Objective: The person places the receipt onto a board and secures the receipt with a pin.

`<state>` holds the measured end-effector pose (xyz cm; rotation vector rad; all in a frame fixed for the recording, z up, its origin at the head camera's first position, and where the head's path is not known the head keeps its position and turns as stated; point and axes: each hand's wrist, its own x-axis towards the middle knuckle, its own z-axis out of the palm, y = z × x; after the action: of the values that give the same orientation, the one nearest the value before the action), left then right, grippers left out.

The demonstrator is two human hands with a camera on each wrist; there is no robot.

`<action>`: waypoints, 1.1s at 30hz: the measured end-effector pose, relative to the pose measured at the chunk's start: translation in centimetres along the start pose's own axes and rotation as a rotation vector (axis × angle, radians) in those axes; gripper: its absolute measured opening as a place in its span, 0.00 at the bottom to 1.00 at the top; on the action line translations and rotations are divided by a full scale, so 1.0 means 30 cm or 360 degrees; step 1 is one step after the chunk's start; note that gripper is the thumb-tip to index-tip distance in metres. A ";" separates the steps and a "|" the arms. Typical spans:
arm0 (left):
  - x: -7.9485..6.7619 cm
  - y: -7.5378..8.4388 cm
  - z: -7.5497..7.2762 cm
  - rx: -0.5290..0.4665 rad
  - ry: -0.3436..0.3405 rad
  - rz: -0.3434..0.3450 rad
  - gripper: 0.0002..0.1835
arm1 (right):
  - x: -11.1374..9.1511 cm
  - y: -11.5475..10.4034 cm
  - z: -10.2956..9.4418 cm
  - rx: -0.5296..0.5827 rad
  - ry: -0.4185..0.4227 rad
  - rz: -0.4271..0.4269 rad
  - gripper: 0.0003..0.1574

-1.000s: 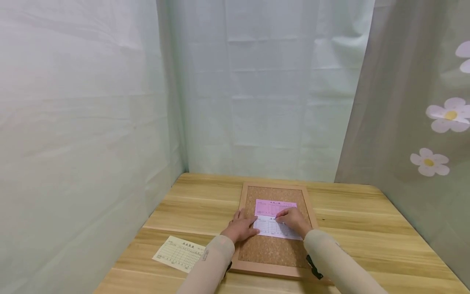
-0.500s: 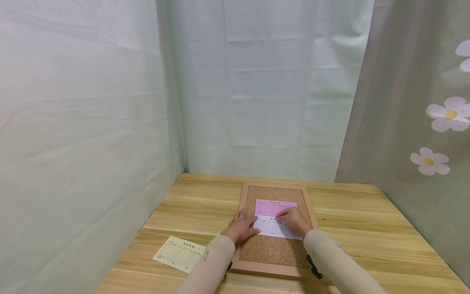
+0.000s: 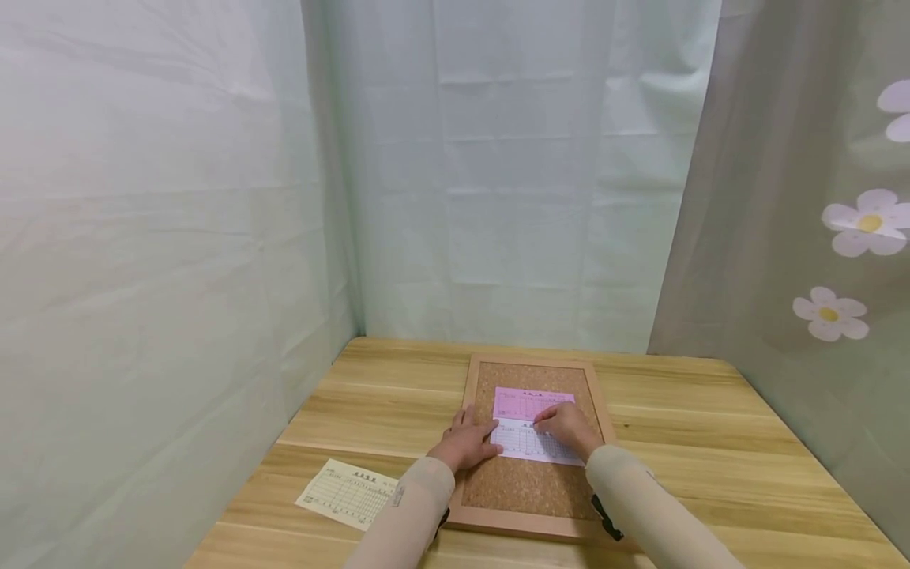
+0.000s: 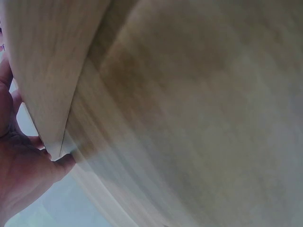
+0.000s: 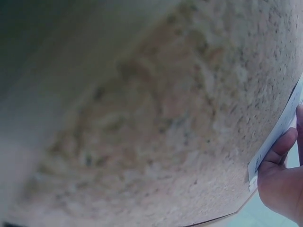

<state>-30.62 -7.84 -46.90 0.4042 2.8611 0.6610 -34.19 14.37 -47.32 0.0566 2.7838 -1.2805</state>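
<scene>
A wood-framed corkboard lies flat on the table. On it a pink printed slip sits above a white printed slip, their edges meeting. My left hand rests over the board's left frame, its thumb and forefinger touching the white slip's left edge. In the left wrist view the left hand is at the frame's side. With bent fingers, my right hand pinches a small dark pin-like object at the white slip's top edge; the fingers mostly hide it. The right wrist view shows the right hand beside the white slip.
A yellow printed slip lies on the wooden table left of the board, partly covered by the left sleeve. Pale curtains stand behind and at the sides. A small dark spot shows right of the board.
</scene>
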 end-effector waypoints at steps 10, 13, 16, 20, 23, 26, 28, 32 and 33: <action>0.002 -0.004 0.006 -0.0013 0.0004 -0.0003 0.31 | 0.007 0.009 0.004 -0.0021 0.0002 -0.0015 0.02; 0.003 -0.006 0.008 -0.0018 -0.0003 -0.0002 0.31 | 0.007 0.015 0.005 -0.0017 -0.0001 -0.0006 0.02; 0.006 -0.009 0.009 -0.0020 -0.0001 0.0004 0.31 | 0.007 0.017 0.005 -0.0007 -0.0001 -0.0007 0.04; 0.010 -0.010 0.006 -0.0014 0.0004 0.0009 0.31 | 0.005 0.014 0.001 0.0004 0.0002 -0.0025 0.08; 0.008 -0.008 0.003 -0.0011 0.0005 0.0015 0.31 | 0.005 0.013 -0.001 0.0022 0.0003 -0.0006 0.07; 0.004 -0.004 0.000 -0.0016 0.0006 0.0008 0.31 | 0.005 0.016 0.000 0.0035 0.0002 0.0002 0.05; -0.001 -0.001 -0.002 -0.0031 0.0013 0.0002 0.31 | 0.006 0.017 0.001 0.0040 0.0004 0.0007 0.04; -0.006 0.002 -0.003 -0.0039 0.0023 -0.0008 0.31 | 0.008 0.022 0.004 0.0023 0.0013 -0.0024 0.03; -0.006 0.003 -0.002 -0.0038 0.0026 -0.0007 0.30 | 0.009 0.023 0.005 0.0026 0.0016 -0.0020 0.02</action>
<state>-30.44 -7.85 -46.78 0.3908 2.8654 0.7000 -34.40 14.71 -47.95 0.0468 2.7867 -1.3093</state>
